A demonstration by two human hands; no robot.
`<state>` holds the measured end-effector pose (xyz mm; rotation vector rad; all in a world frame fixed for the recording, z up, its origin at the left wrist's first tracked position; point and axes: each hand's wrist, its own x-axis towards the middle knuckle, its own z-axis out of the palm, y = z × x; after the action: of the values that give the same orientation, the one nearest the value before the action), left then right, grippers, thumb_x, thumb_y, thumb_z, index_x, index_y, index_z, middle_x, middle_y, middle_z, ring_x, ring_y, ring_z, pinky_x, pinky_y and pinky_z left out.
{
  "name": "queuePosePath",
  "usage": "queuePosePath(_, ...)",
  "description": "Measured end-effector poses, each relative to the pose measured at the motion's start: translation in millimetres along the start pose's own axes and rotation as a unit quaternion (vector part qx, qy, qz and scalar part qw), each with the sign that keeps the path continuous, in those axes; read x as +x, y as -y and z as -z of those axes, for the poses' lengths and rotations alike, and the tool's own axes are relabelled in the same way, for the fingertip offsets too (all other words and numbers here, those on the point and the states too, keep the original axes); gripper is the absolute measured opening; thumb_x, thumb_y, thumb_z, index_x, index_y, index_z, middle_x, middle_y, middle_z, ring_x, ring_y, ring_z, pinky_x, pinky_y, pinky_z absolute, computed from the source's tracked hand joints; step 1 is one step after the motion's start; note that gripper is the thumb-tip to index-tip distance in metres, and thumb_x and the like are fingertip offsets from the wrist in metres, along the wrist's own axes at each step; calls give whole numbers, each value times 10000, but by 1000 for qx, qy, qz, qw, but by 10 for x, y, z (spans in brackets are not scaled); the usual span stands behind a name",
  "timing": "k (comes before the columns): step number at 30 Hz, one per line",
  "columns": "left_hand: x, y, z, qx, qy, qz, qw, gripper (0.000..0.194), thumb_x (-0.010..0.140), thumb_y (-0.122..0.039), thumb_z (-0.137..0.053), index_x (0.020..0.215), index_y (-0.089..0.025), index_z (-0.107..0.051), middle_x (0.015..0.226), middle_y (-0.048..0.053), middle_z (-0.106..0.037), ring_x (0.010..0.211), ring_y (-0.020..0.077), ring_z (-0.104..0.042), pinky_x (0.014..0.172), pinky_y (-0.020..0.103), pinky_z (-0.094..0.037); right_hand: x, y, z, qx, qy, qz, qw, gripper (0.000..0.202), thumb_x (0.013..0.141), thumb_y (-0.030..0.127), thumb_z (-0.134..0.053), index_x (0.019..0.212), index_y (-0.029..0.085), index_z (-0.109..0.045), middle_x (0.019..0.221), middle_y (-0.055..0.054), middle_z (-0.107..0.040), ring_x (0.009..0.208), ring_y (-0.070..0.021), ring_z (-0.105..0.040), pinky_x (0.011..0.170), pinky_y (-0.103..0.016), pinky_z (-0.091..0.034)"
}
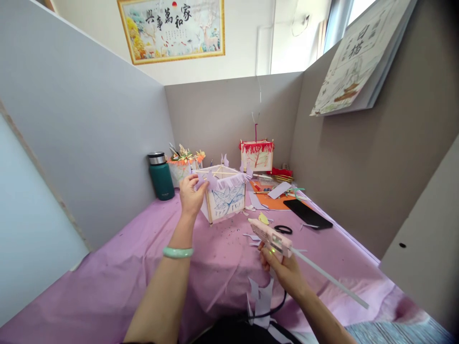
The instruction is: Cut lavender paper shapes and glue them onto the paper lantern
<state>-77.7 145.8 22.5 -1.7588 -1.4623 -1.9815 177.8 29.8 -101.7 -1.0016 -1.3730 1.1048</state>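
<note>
While the right hand point(283, 271) is closed around the grip of a pink glue gun point(270, 236), from which a long white stick point(330, 278) extends backward, the left hand point(191, 196) pinches a lilac paper piece point(212, 180) at the corner of a paper lantern point(228, 201). This lantern stands upright on the purple cloth point(215, 267), between a green bottle point(162, 179) and a black phone point(307, 213). Behind, a red-fringed lantern point(256, 157) is near the grey partition point(215, 114).
</note>
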Motion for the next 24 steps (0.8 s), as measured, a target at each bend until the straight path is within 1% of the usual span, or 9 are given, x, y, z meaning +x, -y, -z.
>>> queuePosePath(5, 70, 31, 12, 7, 29, -1, 1000, 166, 697, -332, -656, 754, -177, -676, 1007, 56, -622, 1038, 224, -506, 934, 347, -386, -15, 11, -3, 0, -2, -8, 1000, 408, 773, 544, -591, 912, 161, -581, 619, -16, -555, 544, -154, -525, 547, -297, -455)
queuePosePath(9, 63, 45, -9, 22, 12, -21, 999, 156, 702, -329, -639, 709, -173, -637, 969, 58, -601, 996, 212, -505, 901, 327, -398, -18, 15, -4, -7, -3, -9, 1000, 405, 779, 548, -575, 903, 163, -587, 624, -19, -556, 551, -158, -527, 558, -298, -457)
queuePosePath(12, 73, 39, -16, 26, 15, -24, 999, 156, 702, -330, -634, 686, -176, -615, 940, 52, -594, 966, 203, -506, 889, 321, -400, -12, 4, -2, -11, -3, -9, 1000, 410, 780, 555, -570, 903, 164, -584, 627, -18, -555, 550, -159, -530, 554, -300, -458)
queuePosePath(14, 97, 37, -6, 19, 29, -23, 999, 173, 701, -343, -635, 663, -176, -606, 936, 51, -595, 965, 204, -506, 893, 326, -396, -8, -4, -1, -11, 1, -2, 1000, 401, 784, 551, -570, 905, 168, -583, 635, -17, -556, 549, -159, -532, 549, -300, -458)
queuePosePath(17, 139, 46, 17, -2, 67, -15, 998, 199, 700, -370, -638, 647, -179, -617, 950, 49, -606, 982, 211, -512, 913, 342, -386, -7, -6, -4, -10, 2, 4, 1000, 382, 788, 541, -573, 896, 174, -588, 633, -14, -555, 544, -157, -528, 543, -299, -457)
queuePosePath(19, 150, 58, 29, -18, 78, -1, 997, 199, 690, -383, -649, 676, -185, -648, 959, 46, -615, 994, 216, -522, 925, 351, -383, -8, 1, -7, -6, -2, 6, 1000, 380, 781, 540, -583, 889, 176, -595, 626, -13, -557, 539, -157, -527, 540, -298, -460)
queuePosePath(22, 123, 87, 45, -49, 76, 13, 996, 210, 676, -386, -666, 745, -189, -690, 960, 48, -630, 1009, 222, -539, 937, 357, -385, -10, 15, -7, 7, -6, 11, 1000, 380, 773, 533, -599, 904, 176, -600, 612, -6, -556, 526, -151, -525, 526, -290, -462)
queuePosePath(24, 86, 111, 60, -74, 87, 11, 993, 253, 676, -381, -670, 840, -192, -706, 1011, 57, -638, 1047, 224, -537, 954, 361, -380, -10, 25, -5, 14, -2, 14, 1000, 373, 780, 519, -600, 923, 175, -595, 609, -3, -554, 528, -146, -524, 523, -282, -462)
